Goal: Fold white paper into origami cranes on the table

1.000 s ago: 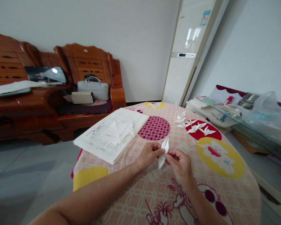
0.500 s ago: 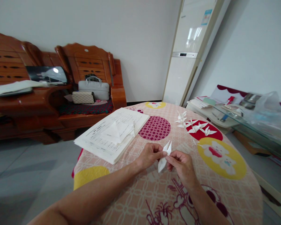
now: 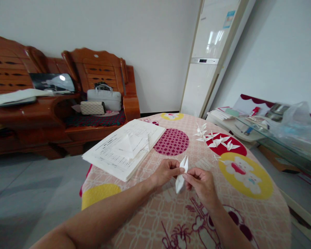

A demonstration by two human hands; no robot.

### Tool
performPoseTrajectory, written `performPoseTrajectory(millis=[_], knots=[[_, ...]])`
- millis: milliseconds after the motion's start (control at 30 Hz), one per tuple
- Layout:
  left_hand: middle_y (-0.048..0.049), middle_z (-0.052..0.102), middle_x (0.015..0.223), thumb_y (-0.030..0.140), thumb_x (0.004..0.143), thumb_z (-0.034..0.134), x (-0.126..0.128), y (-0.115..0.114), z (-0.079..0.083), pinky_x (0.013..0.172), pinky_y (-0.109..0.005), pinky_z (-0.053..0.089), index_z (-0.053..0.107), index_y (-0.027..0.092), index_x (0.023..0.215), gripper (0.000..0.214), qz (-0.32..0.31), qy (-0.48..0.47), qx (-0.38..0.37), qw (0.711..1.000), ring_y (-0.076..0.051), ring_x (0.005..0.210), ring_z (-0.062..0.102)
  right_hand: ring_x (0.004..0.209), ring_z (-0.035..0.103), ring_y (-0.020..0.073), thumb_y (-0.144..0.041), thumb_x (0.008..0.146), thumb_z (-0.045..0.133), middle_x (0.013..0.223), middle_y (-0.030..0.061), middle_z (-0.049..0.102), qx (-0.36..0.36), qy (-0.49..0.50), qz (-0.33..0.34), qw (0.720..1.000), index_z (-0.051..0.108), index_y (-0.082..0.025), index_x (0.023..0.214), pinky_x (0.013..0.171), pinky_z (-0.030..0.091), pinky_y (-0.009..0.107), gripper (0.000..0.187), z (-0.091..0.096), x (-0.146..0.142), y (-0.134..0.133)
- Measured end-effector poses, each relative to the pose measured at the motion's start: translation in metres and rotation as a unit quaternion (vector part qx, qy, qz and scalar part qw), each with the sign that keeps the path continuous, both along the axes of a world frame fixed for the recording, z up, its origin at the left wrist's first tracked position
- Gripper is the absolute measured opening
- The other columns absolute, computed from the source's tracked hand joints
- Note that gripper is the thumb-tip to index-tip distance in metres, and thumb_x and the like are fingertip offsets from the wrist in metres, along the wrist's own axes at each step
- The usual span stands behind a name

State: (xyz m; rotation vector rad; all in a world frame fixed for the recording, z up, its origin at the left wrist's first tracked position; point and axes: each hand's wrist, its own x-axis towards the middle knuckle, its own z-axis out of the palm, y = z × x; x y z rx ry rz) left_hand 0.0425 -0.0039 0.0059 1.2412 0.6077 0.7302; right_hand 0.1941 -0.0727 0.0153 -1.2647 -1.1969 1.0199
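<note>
Folded paper [image 3: 180, 183] is parting its tips wider than earlier.
Left hand [image 3: 168, 172] and right hand [image 3: 201, 179] are pinching it; beyond the patterned tablecloth [image 3: 145, 216], an air conditioner [image 3: 199, 88] is standing.

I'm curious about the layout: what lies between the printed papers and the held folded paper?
The head view shows tablecloth, then the left hand, between the printed papers and the held folded paper.
</note>
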Motion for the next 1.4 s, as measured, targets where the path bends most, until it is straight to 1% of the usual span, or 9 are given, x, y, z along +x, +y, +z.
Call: performPoseTrajectory(millis=[100, 300, 367, 567, 833, 1033, 1133, 1300, 1400], knots=[[0.0007, 0.054, 0.06, 0.048, 0.07, 0.072, 0.002, -0.002, -0.001, 0.053, -0.021, 0.033, 0.056, 0.011, 0.071, 0.039, -0.021, -0.019, -0.033, 0.999, -0.008, 0.052, 0.046, 0.039, 0.05, 0.0101, -0.038, 0.072, 0.071, 0.046, -0.0011, 0.058, 0.001, 0.009, -0.015, 1.0, 0.061, -0.016, 0.06, 0.041, 0.042, 0.021, 0.027, -0.002, -0.001, 0.0], [0.0044, 0.045, 0.053, 0.051, 0.07, 0.071, 0.001, -0.002, 0.003, 0.047, -0.02, 0.023, 0.051, 0.013, 0.063, 0.044, 0.042, 0.037, 0.066, 0.996, -0.005, 0.048, 0.036, 0.043, 0.052, 0.011, -0.039, 0.075, 0.069, 0.05, 0.0, 0.06, 0.007, 0.013, -0.001, 1.0, 0.062, -0.016, 0.062, 0.044, 0.043, 0.022, 0.028, -0.003, -0.001, 0.002], [0.0047, 0.044, 0.052, 0.05, 0.069, 0.072, -0.001, -0.001, 0.005, 0.046, -0.02, 0.023, 0.05, 0.013, 0.061, 0.044, 0.05, 0.045, 0.078, 0.995, -0.005, 0.047, 0.035, 0.045, 0.053, 0.0111, -0.038, 0.077, 0.068, 0.05, 0.0001, 0.06, 0.015, 0.014, 0.008, 1.0, 0.062, -0.016, 0.062, 0.046, 0.044, 0.022, 0.027, -0.003, 0.0, 0.002], [0.0033, 0.048, 0.053, 0.046, 0.066, 0.075, -0.005, 0.001, 0.009, 0.049, -0.019, 0.03, 0.051, 0.013, 0.06, 0.041, -0.023, 0.054, 0.016, 0.998, -0.006, 0.049, 0.042, 0.043, 0.052, 0.0112, -0.037, 0.077, 0.068, 0.05, -0.001, 0.06, -0.006, 0.051, 0.014, 0.999, 0.062, -0.017, 0.063, 0.046, 0.042, 0.023, 0.025, -0.006, 0.002, 0.004], [0.0032, 0.05, 0.052, 0.041, 0.066, 0.075, -0.01, 0.002, 0.009, 0.046, -0.02, 0.031, 0.051, 0.013, 0.059, 0.038, -0.026, 0.082, 0.062, 0.994, -0.007, 0.047, 0.044, 0.051, 0.055, 0.0119, -0.037, 0.079, 0.068, 0.055, -0.0004, 0.063, 0.019, 0.048, 0.015, 0.999, 0.067, -0.017, 0.073, 0.054, 0.043, 0.023, 0.021, -0.003, 0.003, 0.004], [0.0037, 0.049, 0.053, 0.036, 0.069, 0.073, -0.011, 0.001, 0.008, 0.046, -0.019, 0.029, 0.051, 0.013, 0.059, 0.033, -0.054, 0.096, 0.077, 0.991, -0.007, 0.048, 0.043, 0.05, 0.053, 0.012, -0.036, 0.079, 0.067, 0.052, -0.0004, 0.061, 0.025, 0.037, 0.006, 0.999, 0.063, -0.017, 0.064, 0.054, 0.042, 0.024, 0.024, 0.002, 0.004, 0.001], [0.0042, 0.048, 0.052, 0.035, 0.069, 0.072, -0.011, 0.001, 0.009, 0.046, -0.019, 0.028, 0.05, 0.014, 0.058, 0.032, -0.053, 0.102, 0.077, 0.99, -0.006, 0.048, 0.041, 0.05, 0.052, 0.0116, -0.036, 0.079, 0.066, 0.051, -0.001, 0.06, 0.024, 0.033, 0.002, 0.999, 0.064, -0.017, 0.067, 0.053, 0.04, 0.024, 0.023, 0.001, 0.005, 0.001], [0.0049, 0.047, 0.049, 0.036, 0.064, 0.074, -0.011, 0.0, 0.012, 0.045, -0.019, 0.03, 0.051, 0.013, 0.055, 0.034, -0.094, 0.116, 0.042, 0.988, -0.006, 0.045, 0.041, 0.045, 0.046, 0.0101, -0.035, 0.079, 0.067, 0.046, -0.0032, 0.054, 0.024, 0.033, -0.01, 0.999, 0.063, -0.017, 0.065, 0.049, 0.035, 0.023, 0.024, -0.005, 0.006, 0.003], [0.0049, 0.047, 0.048, 0.038, 0.059, 0.077, -0.009, -0.002, 0.014, 0.045, -0.02, 0.033, 0.051, 0.013, 0.054, 0.036, -0.085, 0.111, -0.004, 0.99, -0.006, 0.044, 0.043, 0.043, 0.044, 0.0096, -0.036, 0.08, 0.067, 0.044, -0.0039, 0.052, 0.016, 0.054, -0.019, 0.998, 0.063, -0.017, 0.064, 0.048, 0.035, 0.023, 0.025, -0.007, 0.005, 0.004]])
